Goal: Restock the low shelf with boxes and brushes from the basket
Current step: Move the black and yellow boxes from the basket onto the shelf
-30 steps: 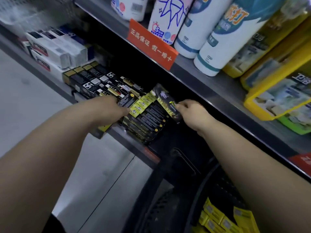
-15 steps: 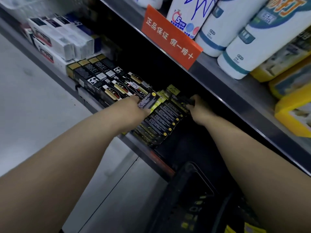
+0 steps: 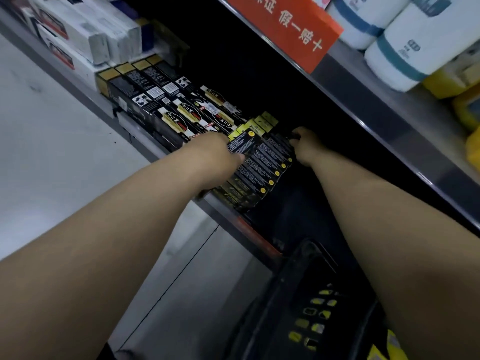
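A row of black-and-yellow brush packs (image 3: 262,165) stands on edge on the low shelf (image 3: 228,219). My left hand (image 3: 218,149) holds the row's left end; its fingers are hidden behind the first pack and the thumb lies under it. My right hand (image 3: 307,148) grips the last pack at the right end, fingers curled over its top. Black boxes (image 3: 181,113) lie in rows to the left of the packs. The black basket (image 3: 293,289) sits below my right forearm, with yellow packs showing through its holes.
White boxes (image 3: 85,35) are stacked at the far left of the low shelf. The upper shelf (image 3: 389,100) overhangs closely, carrying an orange sign (image 3: 291,27), white rolls (image 3: 405,50) and yellow packages (image 3: 465,110). Pale floor lies to the left.
My right hand carried a brush pack in from the front and set it against the right end of the row. My left hand stayed on the row's left end. The view moved closer to the shelf.
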Demonstrator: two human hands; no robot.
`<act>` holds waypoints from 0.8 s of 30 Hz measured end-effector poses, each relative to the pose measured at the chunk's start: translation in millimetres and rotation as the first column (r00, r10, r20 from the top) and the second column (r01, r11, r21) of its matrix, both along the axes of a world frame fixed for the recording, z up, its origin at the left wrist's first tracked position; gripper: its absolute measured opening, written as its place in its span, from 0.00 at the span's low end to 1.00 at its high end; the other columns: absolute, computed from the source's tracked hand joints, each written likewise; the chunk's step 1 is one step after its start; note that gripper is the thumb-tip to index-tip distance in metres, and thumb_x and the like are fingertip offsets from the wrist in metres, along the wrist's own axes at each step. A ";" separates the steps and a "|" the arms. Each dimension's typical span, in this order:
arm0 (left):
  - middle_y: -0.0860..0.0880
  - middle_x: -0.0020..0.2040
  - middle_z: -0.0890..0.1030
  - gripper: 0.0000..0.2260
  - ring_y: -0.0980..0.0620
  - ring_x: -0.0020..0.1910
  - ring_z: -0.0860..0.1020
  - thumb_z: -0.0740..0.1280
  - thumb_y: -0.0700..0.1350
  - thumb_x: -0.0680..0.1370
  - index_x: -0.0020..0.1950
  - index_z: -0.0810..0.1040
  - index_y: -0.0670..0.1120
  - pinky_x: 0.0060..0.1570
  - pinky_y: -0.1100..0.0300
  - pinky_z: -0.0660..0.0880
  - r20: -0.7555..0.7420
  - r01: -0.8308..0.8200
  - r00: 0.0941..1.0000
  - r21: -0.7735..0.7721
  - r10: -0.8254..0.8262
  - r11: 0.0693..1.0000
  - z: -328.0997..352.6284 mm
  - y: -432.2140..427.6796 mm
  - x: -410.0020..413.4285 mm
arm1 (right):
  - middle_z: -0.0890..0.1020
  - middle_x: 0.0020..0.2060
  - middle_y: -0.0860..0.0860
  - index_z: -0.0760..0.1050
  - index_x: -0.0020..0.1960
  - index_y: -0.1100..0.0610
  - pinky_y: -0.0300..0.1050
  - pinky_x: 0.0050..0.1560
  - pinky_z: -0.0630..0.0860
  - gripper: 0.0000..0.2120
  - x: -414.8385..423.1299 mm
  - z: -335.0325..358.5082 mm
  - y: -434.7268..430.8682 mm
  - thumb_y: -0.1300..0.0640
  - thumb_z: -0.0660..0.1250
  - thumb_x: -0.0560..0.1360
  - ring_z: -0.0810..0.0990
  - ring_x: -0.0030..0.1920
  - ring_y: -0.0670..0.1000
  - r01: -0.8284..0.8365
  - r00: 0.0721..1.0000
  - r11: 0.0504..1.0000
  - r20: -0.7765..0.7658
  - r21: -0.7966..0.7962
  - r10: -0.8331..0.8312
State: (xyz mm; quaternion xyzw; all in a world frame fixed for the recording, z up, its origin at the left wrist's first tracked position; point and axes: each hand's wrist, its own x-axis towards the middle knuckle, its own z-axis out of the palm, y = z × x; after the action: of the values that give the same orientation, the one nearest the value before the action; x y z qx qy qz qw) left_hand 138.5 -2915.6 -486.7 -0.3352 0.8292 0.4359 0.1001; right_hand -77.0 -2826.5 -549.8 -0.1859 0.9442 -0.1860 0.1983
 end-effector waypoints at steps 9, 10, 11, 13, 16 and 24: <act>0.44 0.73 0.65 0.26 0.44 0.70 0.66 0.61 0.53 0.80 0.75 0.61 0.44 0.61 0.57 0.65 -0.019 -0.018 1.000 0.024 0.018 1.000 -8.8 3.1 -9.3 | 0.65 0.71 0.57 0.57 0.75 0.55 0.44 0.65 0.64 0.22 -7.4 -3.9 4.2 0.63 0.51 0.82 0.66 0.69 0.57 -0.117 0.993 0.981 0.045 0.153 0.111; 0.44 0.72 0.67 0.26 0.44 0.68 0.67 0.62 0.53 0.79 0.74 0.63 0.44 0.58 0.58 0.66 -0.021 -0.025 0.999 0.031 0.025 0.999 -9.3 3.2 -9.4 | 0.62 0.73 0.57 0.54 0.76 0.54 0.46 0.66 0.64 0.24 -5.5 -0.3 3.0 0.63 0.52 0.81 0.64 0.70 0.57 -0.142 0.990 0.968 0.027 0.208 0.139; 0.43 0.70 0.69 0.25 0.44 0.67 0.69 0.63 0.53 0.78 0.72 0.65 0.43 0.54 0.60 0.65 -0.021 -0.029 0.999 0.037 0.030 0.999 -10.2 2.6 -9.1 | 0.59 0.74 0.57 0.51 0.77 0.52 0.48 0.67 0.64 0.27 -1.9 6.5 1.6 0.64 0.54 0.81 0.63 0.71 0.58 -0.168 0.985 0.950 0.004 0.262 0.173; 0.43 0.67 0.73 0.23 0.45 0.63 0.72 0.65 0.53 0.77 0.68 0.70 0.43 0.50 0.61 0.65 -0.026 -0.034 0.999 0.039 0.035 0.999 -11.6 -0.3 -8.4 | 0.57 0.74 0.57 0.48 0.77 0.50 0.48 0.66 0.68 0.34 12.3 28.1 -0.3 0.65 0.61 0.77 0.63 0.71 0.58 -0.301 0.952 0.918 0.022 0.260 0.306; 0.44 0.63 0.76 0.18 0.46 0.58 0.75 0.68 0.52 0.75 0.61 0.74 0.45 0.52 0.59 0.70 -0.080 -0.030 0.996 0.084 0.037 0.996 -10.3 -3.4 -6.4 | 0.68 0.68 0.49 0.55 0.75 0.48 0.33 0.61 0.68 0.42 50.4 64.0 1.4 0.63 0.74 0.69 0.70 0.64 0.48 -0.611 0.775 0.791 0.221 0.026 0.592; 0.43 0.68 0.69 0.30 0.41 0.60 0.72 0.70 0.49 0.75 0.72 0.62 0.43 0.52 0.53 0.72 -0.131 -0.224 0.967 -0.044 0.216 0.974 -9.3 -12.8 -0.6 | 0.77 0.44 0.46 0.72 0.47 0.47 0.39 0.36 0.71 0.11 82.2 74.0 34.9 0.50 0.73 0.70 0.76 0.43 0.48 -0.495 0.865 0.850 0.006 0.180 0.502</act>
State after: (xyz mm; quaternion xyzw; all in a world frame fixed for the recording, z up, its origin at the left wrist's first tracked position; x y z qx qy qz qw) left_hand 138.0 -2928.4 -496.0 -0.3997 0.8039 0.4402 -0.0110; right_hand 5.1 -2791.6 -475.9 -0.4099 0.8801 -0.0407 0.2360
